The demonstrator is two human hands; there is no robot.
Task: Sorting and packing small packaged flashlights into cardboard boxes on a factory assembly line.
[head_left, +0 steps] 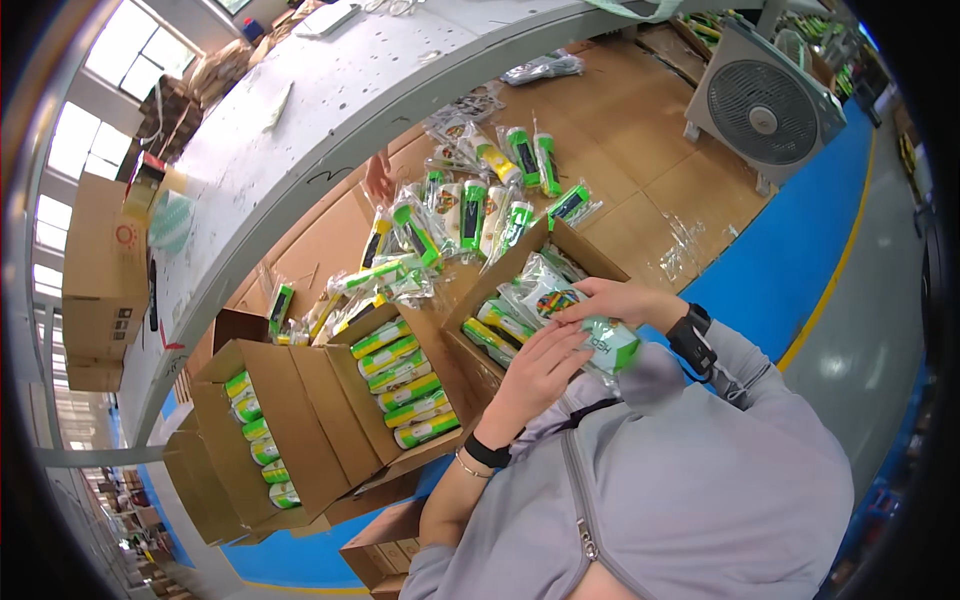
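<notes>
My left hand [545,368] and my right hand [622,304] meet over an open cardboard box [468,312]. Between them they grip a clear plastic package [608,345] with green and white print, the left with its fingers laid across it, the right curled over its top. Part of the package is covered by my fingers. Inside the box, next to my hands, lie several bagged green and yellow tubes [503,320], along with another clear bag [540,285] near its far side.
Two more open boxes [325,405] of green and yellow tubes stand to the left. Beyond lies a loose pile of bagged tubes [472,215] on cardboard. Another person's hand [378,180] shows beneath a white shelf [300,100]. A fan [765,110] stands far right.
</notes>
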